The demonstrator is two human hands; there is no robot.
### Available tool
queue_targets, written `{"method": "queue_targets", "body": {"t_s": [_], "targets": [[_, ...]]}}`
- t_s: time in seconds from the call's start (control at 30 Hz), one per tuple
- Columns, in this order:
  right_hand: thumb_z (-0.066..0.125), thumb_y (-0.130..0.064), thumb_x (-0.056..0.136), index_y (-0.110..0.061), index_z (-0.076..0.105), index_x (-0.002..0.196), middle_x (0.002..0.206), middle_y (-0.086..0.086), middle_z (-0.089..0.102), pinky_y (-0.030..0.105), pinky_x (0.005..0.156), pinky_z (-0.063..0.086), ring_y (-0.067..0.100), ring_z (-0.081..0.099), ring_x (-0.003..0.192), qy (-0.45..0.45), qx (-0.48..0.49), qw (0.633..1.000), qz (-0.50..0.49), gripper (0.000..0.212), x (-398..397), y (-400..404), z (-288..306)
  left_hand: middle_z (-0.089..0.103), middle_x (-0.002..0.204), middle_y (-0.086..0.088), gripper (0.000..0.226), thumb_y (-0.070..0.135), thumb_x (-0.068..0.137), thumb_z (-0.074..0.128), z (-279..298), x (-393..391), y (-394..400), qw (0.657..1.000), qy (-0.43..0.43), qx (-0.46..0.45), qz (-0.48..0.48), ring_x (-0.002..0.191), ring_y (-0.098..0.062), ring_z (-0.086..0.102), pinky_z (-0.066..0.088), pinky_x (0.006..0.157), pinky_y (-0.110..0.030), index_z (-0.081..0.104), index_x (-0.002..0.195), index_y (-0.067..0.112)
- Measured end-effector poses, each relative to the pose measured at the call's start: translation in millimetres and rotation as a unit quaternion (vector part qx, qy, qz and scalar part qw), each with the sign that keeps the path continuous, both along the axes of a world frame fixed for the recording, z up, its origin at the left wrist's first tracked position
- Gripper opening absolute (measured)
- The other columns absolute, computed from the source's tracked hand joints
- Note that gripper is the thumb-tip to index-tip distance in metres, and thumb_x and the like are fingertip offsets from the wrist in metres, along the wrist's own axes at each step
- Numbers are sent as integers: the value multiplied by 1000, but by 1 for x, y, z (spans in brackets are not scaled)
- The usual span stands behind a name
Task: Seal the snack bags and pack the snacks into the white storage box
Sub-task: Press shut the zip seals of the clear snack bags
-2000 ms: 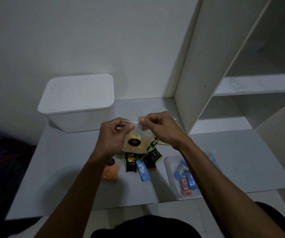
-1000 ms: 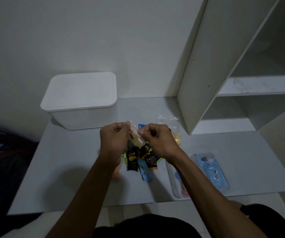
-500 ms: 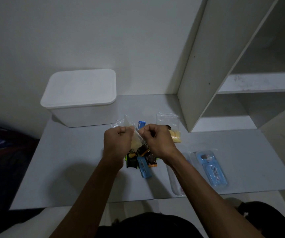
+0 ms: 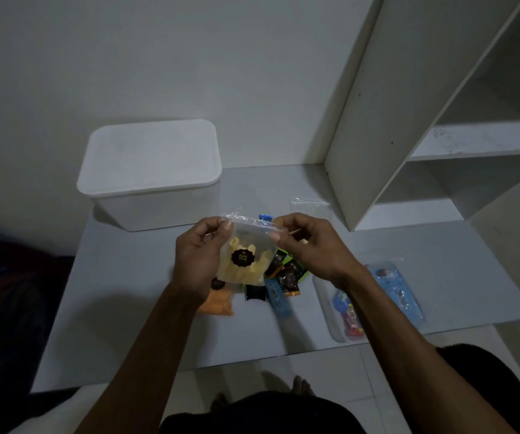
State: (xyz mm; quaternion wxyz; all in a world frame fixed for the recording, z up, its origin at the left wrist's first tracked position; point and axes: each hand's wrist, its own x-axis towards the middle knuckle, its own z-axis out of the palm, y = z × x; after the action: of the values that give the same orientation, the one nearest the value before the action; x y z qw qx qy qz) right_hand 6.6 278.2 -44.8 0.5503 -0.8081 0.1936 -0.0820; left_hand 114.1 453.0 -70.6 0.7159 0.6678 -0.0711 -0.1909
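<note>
While I am holding a clear snack bag (image 4: pixel 246 255) of pale yellow sticks up over the worktop (image 4: pixel 133 296), my left hand (image 4: pixel 199 258) is pinching its top left corner and my right hand (image 4: pixel 309 245) is pinching its top right corner, both hands clamped on the zip strip with the bag stretching between them. A dark round sticker is showing on the bag's front. At 11 o'clock from the bag, the white storage box (image 4: pixel 152 170) is sitting at the back of the worktop with its lid on, well apart from my hands. Just below the bag, at 6 o'clock, a heap of small dark and blue wrapped snacks (image 4: pixel 280 283) is lying, and an orange snack bag (image 4: pixel 218 303) is resting at 7 o'clock beside my left wrist. At 4 o'clock, two clear bags of blue-wrapped snacks (image 4: pixel 393 289) are lying flat. At 1 o'clock another clear bag (image 4: pixel 309 204) is peeking out behind my right hand, near the white shelf unit (image 4: pixel 377 120)
</note>
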Motion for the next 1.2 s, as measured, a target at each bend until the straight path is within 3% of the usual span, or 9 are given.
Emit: {"method": "queue_targets", "body": {"t_s": [0.13,0.23,0.4,0.53,0.7,0.77,0.9,1.07,1.2], "targets": [[70,-15,90,-6,73,90,82,13,71,16,56,50,2,61,62,-47,36,994,-90,10,-3,24,-26,70,74,16,7,18,90,68,-8,5,5,1000,14,11,-4,73,4,63,49,64,-14,70,85,21],[68,-15,91,-3,73,91,81,14,72,18,58,54,9,65,63,-63,46,984,-160,13,3,33,-37,71,70,15,5,12,91,67,-13,9,0,1000,9,10,-14,67,8,62,49,61,-9,71,89,14],[70,-19,89,-11,75,90,83,0,74,29,70,59,15,70,76,-53,25,975,-214,9,20,7,-51,71,77,-1,5,10,88,70,-28,24,-31,999,-34,32,20,68,-3,62,52,67,-18,72,86,13],[73,-24,87,-15,75,86,79,0,74,42,71,60,19,70,73,-46,35,971,-231,10,46,-40,-60,67,66,4,6,14,89,71,-40,46,-76,998,-27,30,41,59,-6,56,47,59,-25,75,87,11],[74,-29,87,-17,75,85,78,-2,74,46,72,60,19,71,74,-54,32,972,-225,12,100,-108,-69,75,78,2,8,23,88,71,-48,93,-143,993,-24,90,67,69,-13,68,57,67,-32,77,92,18],[74,-29,86,-18,76,86,79,-3,74,46,74,60,17,71,76,-52,28,972,-226,11,129,-133,-77,75,79,2,8,27,86,72,-54,117,-170,988,-13,120,93,72,-14,70,59,70,-33,78,89,22],[75,-26,85,-18,76,86,80,-4,73,40,75,60,14,69,77,-49,25,973,-224,8,191,-172,-96,75,84,0,5,20,86,74,-67,160,-214,980,20,111,164,77,-11,69,53,68,-22,75,86,25],[77,-28,82,-18,75,81,71,-2,71,38,73,57,15,65,69,-39,55,971,-230,10,259,-201,-133,73,78,0,10,29,83,76,-94,214,-249,959,66,140,237,73,-14,66,56,74,-32,77,90,21],[79,-28,81,-17,74,78,63,-7,64,30,69,55,7,59,62,-30,81,969,-231,12,295,-214,-156,75,89,-2,18,28,84,75,-112,246,-265,952,55,162,255,85,-14,70,57,82,-30,77,98,16]]}}
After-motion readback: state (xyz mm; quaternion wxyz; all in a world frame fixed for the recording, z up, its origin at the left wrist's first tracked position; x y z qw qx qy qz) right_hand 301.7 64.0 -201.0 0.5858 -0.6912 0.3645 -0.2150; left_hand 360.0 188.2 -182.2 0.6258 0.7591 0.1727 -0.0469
